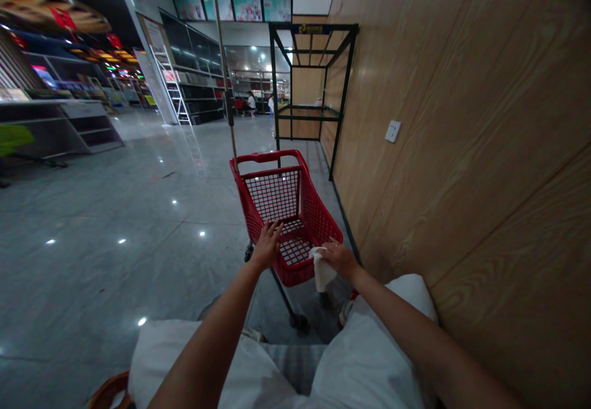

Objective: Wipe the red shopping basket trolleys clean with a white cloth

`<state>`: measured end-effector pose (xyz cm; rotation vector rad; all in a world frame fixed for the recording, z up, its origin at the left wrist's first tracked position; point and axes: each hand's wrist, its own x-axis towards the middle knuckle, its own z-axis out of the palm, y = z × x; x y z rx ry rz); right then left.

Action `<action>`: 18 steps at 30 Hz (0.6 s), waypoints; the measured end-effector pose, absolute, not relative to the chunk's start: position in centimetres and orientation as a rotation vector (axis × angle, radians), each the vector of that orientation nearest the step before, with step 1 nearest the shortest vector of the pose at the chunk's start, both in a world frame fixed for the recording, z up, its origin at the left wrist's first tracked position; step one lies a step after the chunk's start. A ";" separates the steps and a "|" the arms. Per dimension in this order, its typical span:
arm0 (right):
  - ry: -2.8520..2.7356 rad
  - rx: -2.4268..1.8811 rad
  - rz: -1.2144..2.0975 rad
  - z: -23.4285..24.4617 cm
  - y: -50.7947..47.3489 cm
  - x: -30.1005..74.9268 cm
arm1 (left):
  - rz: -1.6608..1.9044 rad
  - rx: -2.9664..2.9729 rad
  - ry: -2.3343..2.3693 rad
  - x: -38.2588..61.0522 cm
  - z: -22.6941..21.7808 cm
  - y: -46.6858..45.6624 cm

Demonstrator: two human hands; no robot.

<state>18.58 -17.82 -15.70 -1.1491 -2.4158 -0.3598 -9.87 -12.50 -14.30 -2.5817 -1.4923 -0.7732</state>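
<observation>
A small red plastic shopping cart [272,193] with mesh walls stands in front of me, and a thin metal pole [223,58] rises from its far left corner. My left hand [268,246] rests on the cart's near rim with the fingers spread. On the right rim lies my right hand [339,260], pinching a crumpled white cloth [322,268] that hangs down the outside of the cart. The cart's basket holds nothing that I can see.
A wood-panelled wall [462,132] with a white socket [393,131] runs close along the right. Ahead stands a dark green metal shelf frame [314,82]. Polished grey floor tiles [115,261] stretch left. Farther back are a stepladder [170,85] and a seated person [250,103].
</observation>
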 end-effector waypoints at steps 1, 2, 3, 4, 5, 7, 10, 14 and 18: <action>-2.411 -1.188 -0.356 -15.6 -17.8 18.8 | -0.756 -2.528 -1.538 -9.2 -14.0 -12.9; -2.408 -1.225 -0.352 -15.5 -17.7 18.8 | -0.747 -2.466 -1.579 -8.5 -13.7 -13.4; -2.408 -1.261 -0.350 -15.4 -17.7 18.7 | -0.745 -2.409 -1.602 -7.6 -13.5 -14.1; -2.413 -1.292 -0.348 -15.3 -17.6 18.5 | -0.745 -2.370 -1.598 -6.8 -13.4 -14.9; -2.421 -1.318 -0.347 -15.1 -17.6 18.2 | -0.745 -2.355 -1.563 -5.9 -13.6 -15.8; -2.427 -1.351 -0.341 -14.9 -17.5 17.7 | -0.734 -2.383 -1.447 -4.5 -14.3 -17.7; -2.388 -1.349 -0.332 -15.0 -17.4 16.9 | -0.741 -2.388 -1.350 -3.7 -15.9 -19.5; -2.263 -1.310 -0.373 -16.2 -17.6 14.5 | -0.786 -2.320 -1.382 -4.1 -17.1 -19.6; -2.232 -1.240 -0.413 -17.4 -17.8 11.1 | -0.810 -2.288 -1.397 -5.2 -17.0 -19.0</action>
